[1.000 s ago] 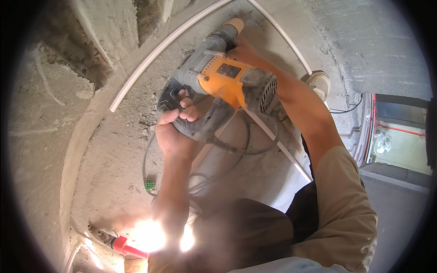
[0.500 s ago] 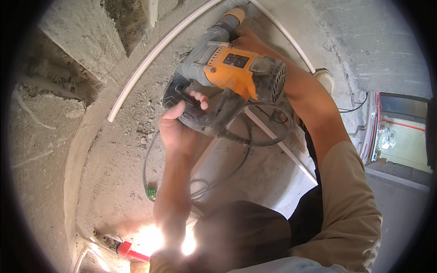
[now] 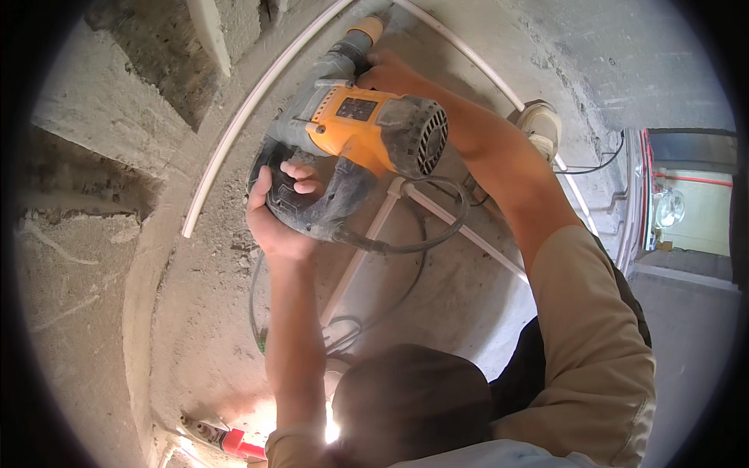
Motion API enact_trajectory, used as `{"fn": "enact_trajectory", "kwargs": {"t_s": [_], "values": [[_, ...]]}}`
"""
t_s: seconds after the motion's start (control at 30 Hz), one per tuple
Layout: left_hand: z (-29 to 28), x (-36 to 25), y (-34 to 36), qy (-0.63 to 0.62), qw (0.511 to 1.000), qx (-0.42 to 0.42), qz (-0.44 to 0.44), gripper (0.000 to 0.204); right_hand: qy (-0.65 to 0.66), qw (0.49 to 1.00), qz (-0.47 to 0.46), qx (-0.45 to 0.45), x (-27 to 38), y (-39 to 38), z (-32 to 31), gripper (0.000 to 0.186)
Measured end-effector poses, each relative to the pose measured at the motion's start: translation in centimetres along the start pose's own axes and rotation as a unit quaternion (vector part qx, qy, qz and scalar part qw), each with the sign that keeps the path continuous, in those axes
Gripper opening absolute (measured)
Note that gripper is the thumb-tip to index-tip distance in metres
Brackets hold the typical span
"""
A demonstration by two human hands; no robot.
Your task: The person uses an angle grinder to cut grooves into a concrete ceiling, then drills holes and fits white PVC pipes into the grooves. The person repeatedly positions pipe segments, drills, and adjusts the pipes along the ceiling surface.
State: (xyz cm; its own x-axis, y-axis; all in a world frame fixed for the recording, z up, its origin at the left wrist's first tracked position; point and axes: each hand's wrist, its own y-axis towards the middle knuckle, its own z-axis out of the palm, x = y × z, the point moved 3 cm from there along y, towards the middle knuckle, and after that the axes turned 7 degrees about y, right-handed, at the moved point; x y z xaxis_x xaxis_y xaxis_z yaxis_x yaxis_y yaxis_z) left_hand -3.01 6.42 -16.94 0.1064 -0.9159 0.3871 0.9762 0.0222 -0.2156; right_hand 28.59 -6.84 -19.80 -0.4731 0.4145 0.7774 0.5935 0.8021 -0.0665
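A rotary hammer drill (image 3: 331,136) with an orange and dark grey body fills the upper middle, its tan-collared chuck pointing up and away. My left hand (image 3: 277,222) is closed around the black rear handle, with the thumb on the left side and the fingertips showing through the handle's loop. Up by the front of the tool, my right hand (image 3: 390,74) grips just behind the chuck; its fingers are mostly hidden behind the drill. The chuck end sits close to the concrete corner, and no bit can be made out. A grey power cord (image 3: 437,242) loops from the handle's base.
White pipes (image 3: 250,109) run along the rough concrete on both sides of the chuck. Below the drill, more pipes (image 3: 367,249) meet at an elbow. A round pipe fitting (image 3: 540,125) stands beyond my right forearm. A red-handled tool (image 3: 238,443) lies at lower left by a bright light.
The drill and both my hands have shifted left in the picture, and the surroundings have moved a little too. Both hands keep their hold.
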Motion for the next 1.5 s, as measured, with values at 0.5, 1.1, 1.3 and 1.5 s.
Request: {"fn": "enact_trajectory", "kwargs": {"t_s": [0.5,1.1,1.3,1.5], "values": [[2.6,-0.1,-0.3,0.123,0.986,-0.065,0.093,0.03,0.133,0.985,0.074,-0.076,2.6,0.0,0.9,0.032],[-0.8,0.3,-0.5,0.062,0.997,-0.013,0.049,0.031,-0.285,0.898,-0.336,-0.005,2.5,-2.1,0.0,0.019],[-0.4,-0.2,0.0,0.084,0.995,-0.005,0.058,0.028,-0.129,0.986,-0.101,-0.012,2.2,-1.1,0.1,0.017],[-0.6,-0.3,0.3,0.072,0.996,-0.029,0.042,0.024,-0.036,0.998,0.016,-0.043,1.1,-0.8,0.1,0.014]]}}
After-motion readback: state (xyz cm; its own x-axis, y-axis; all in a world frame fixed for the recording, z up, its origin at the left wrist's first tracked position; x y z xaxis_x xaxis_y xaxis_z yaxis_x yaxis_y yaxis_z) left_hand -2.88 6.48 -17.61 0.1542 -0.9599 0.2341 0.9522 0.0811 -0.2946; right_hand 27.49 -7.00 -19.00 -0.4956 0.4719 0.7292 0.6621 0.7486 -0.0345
